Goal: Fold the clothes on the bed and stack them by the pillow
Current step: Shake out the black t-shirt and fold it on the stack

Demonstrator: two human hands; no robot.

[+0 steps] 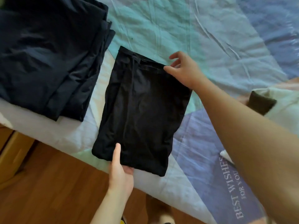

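A folded black garment (142, 110) lies as a neat rectangle near the bed's edge. My left hand (120, 173) holds its near edge, thumb on top and fingers underneath. My right hand (182, 70) is at its far right corner, thumb on the cloth, the other fingers spread above the quilt. A stack of folded dark navy clothes (47, 54) lies to the left on the bed. No pillow is in view.
The bed carries a quilt (210, 46) in teal, blue and white with printed words at the lower right. A cream and brown cloth item (265, 102) lies at the right. The wooden floor (56, 183) and a wooden drawer unit (14, 147) are below the bed's edge.
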